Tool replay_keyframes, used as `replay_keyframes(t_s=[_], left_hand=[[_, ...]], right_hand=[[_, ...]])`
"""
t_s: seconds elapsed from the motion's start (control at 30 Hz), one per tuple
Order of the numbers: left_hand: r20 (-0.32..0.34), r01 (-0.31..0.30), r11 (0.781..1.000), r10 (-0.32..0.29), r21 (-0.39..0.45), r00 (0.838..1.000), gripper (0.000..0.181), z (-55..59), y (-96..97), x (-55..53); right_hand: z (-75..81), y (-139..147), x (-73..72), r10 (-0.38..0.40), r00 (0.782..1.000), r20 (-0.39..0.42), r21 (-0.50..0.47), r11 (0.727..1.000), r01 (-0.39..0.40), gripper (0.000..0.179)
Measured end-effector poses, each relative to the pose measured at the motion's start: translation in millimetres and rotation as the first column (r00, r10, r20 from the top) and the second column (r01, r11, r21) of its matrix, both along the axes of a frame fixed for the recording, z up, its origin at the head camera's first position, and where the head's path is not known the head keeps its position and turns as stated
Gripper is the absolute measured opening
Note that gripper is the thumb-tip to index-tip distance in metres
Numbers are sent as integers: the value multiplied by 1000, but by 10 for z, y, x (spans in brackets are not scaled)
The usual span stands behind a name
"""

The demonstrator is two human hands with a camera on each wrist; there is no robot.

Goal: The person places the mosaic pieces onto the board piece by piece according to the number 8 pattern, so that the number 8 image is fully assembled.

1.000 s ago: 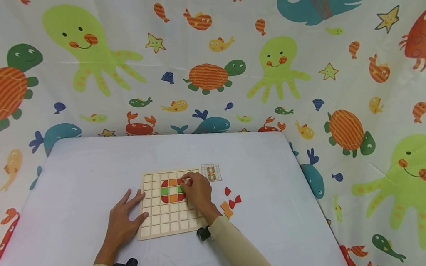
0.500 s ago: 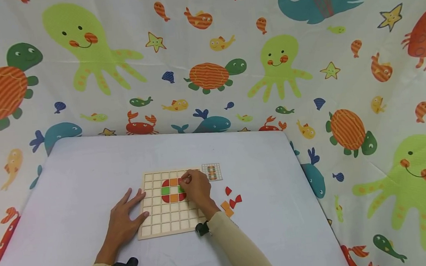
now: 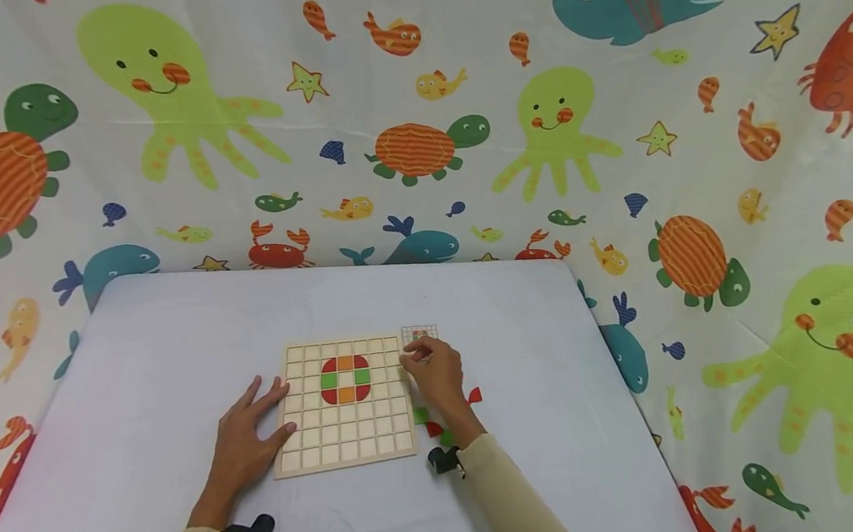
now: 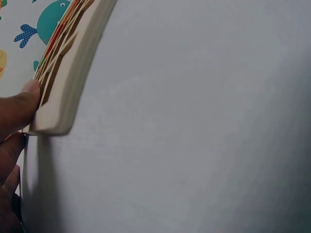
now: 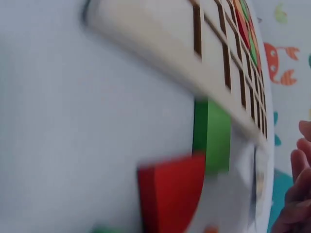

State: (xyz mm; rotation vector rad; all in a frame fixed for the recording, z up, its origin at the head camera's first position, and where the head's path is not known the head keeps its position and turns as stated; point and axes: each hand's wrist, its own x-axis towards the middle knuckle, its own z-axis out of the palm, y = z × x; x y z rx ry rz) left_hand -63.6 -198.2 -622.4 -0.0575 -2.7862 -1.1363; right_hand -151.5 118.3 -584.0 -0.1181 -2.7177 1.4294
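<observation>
A square wooden grid board (image 3: 346, 439) lies on the table. Set into its upper middle is a ring of red corner tiles, orange tiles (image 3: 347, 395) and green tiles (image 3: 362, 377) around a bare centre cell. My left hand (image 3: 241, 447) rests at the board's left side, fingers spread, with the thumb (image 4: 30, 92) touching the edge. To the right of the board my right hand (image 3: 439, 378) hovers with loosely bent fingers and no tile visible in them. It covers part of a small pattern card (image 3: 420, 332).
Loose tiles lie right of the board under the right forearm, among them a red tile (image 5: 175, 189), a green tile (image 5: 214, 138) and another red piece (image 3: 474, 395). The forearm hides others. A sea-animal curtain (image 3: 411, 67) stands behind the white table (image 3: 524, 358).
My right hand has left the ring's upper right corner and moved right, to the card and loose tiles. The ring's right side now shows fully. The left hand stays in place.
</observation>
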Motion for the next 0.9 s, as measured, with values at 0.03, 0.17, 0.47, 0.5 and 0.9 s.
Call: replay_keyframes(t_s=[0.03, 0.17, 0.47, 0.5, 0.9], left_hand=[[-2, -1, 1000, 1, -2, 1000, 63, 3, 2, 2], [-2, -2, 1000, 2, -1, 1000, 63, 13, 7, 9], [-1, -4, 1000, 4, -8, 1000, 63, 3, 6, -1], [-4, -4, 1000, 4, -7, 1000, 63, 2, 4, -1], [6, -3, 1000, 3, 0, 1000, 63, 6, 7, -4]], right_hand=[[8, 61, 2, -16, 1000, 8, -6, 1000, 16, 11], [9, 307, 12, -64, 997, 35, -7, 998, 65, 12], [-17, 718, 124, -153, 982, 106, 38, 988, 150, 12], [-21, 741, 145, -161, 980, 113, 42, 987, 158, 12], [-103, 796, 271, -162, 973, 163, 192, 973, 130, 19]])
